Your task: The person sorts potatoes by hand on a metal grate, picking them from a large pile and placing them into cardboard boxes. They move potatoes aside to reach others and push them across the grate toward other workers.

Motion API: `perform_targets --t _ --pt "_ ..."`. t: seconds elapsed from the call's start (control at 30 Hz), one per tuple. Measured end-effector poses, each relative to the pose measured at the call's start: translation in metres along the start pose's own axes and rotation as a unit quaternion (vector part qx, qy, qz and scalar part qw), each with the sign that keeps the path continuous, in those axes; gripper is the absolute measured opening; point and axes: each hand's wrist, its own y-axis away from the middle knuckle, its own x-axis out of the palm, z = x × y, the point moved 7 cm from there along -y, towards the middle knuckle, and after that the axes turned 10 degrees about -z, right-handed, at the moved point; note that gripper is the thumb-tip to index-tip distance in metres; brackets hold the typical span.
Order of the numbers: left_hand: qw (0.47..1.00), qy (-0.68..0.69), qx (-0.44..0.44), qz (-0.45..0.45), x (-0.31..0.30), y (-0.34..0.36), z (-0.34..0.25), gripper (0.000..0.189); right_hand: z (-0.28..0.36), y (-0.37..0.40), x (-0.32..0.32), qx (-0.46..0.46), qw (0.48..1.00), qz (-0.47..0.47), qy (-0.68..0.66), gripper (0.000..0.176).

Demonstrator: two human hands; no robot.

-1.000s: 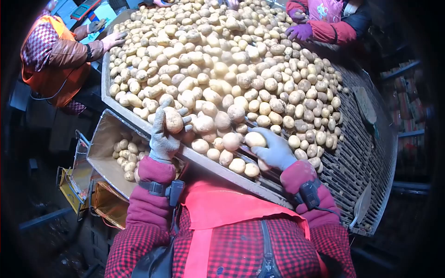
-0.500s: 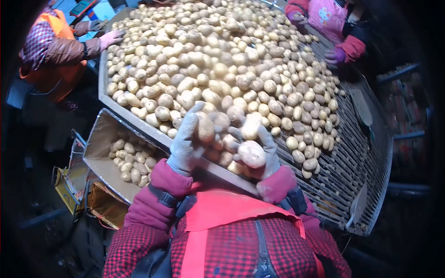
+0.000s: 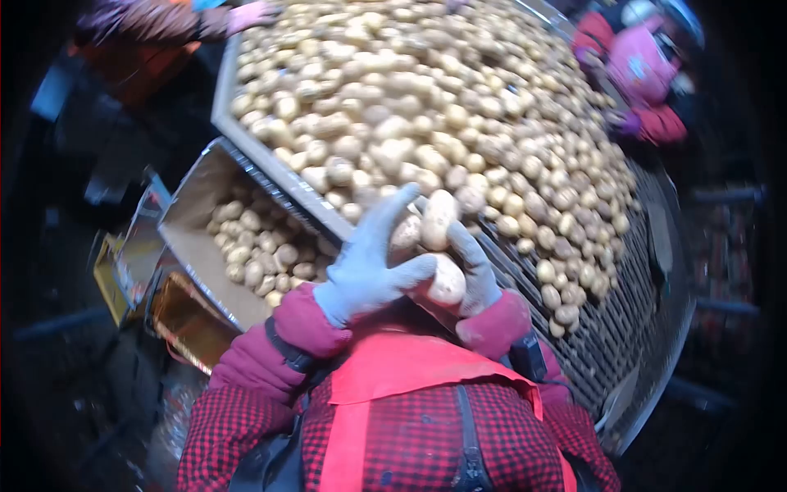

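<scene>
My left hand (image 3: 369,261), in a pale blue-grey glove, curls around a potato (image 3: 406,233) with its thumb across the front. Close beside it my gloved right hand (image 3: 477,269) holds a long pale potato (image 3: 440,218) and a rounder, whitish potato (image 3: 447,281) below it. Both hands are together over the near edge of the sorting table, and some fingers are hidden behind the potatoes. Just beyond them lies the large heap of potatoes (image 3: 393,129), slightly blurred.
On the left, a lined box (image 3: 190,197) holds loose potatoes, with a golden-lined container (image 3: 184,316) below it. The slatted grate (image 3: 574,377) runs along the right. A co-worker's pink-gloved hand (image 3: 252,16) touches the far-left rim; another co-worker (image 3: 643,70) stands at upper right.
My hands have come closer together, the left moving right with its potato. The view has shifted, so table and box appear further right. The left co-worker now shows only partly.
</scene>
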Motion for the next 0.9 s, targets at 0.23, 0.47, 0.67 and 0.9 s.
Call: perform_targets --t 0.23,0.47,0.67,0.9 --pt "0.979 -0.135 0.074 -0.137 -0.061 0.037 0.003 0.089 -0.035 -0.042 0.01 0.031 0.995 0.007 0.099 0.062" --pt "0.969 -0.115 -0.067 -0.21 -0.12 0.095 0.039 0.086 -0.102 -0.072 0.031 0.162 0.964 -0.094 0.186 0.051" --pt "0.96 -0.084 -0.113 -0.243 -0.144 0.127 0.059 0.089 -0.148 -0.101 0.016 0.228 0.948 -0.054 0.216 0.054" --pt "0.93 -0.098 -0.134 -0.327 -0.181 0.171 0.063 0.079 -0.208 -0.126 0.018 0.311 0.924 -0.004 0.224 0.052"
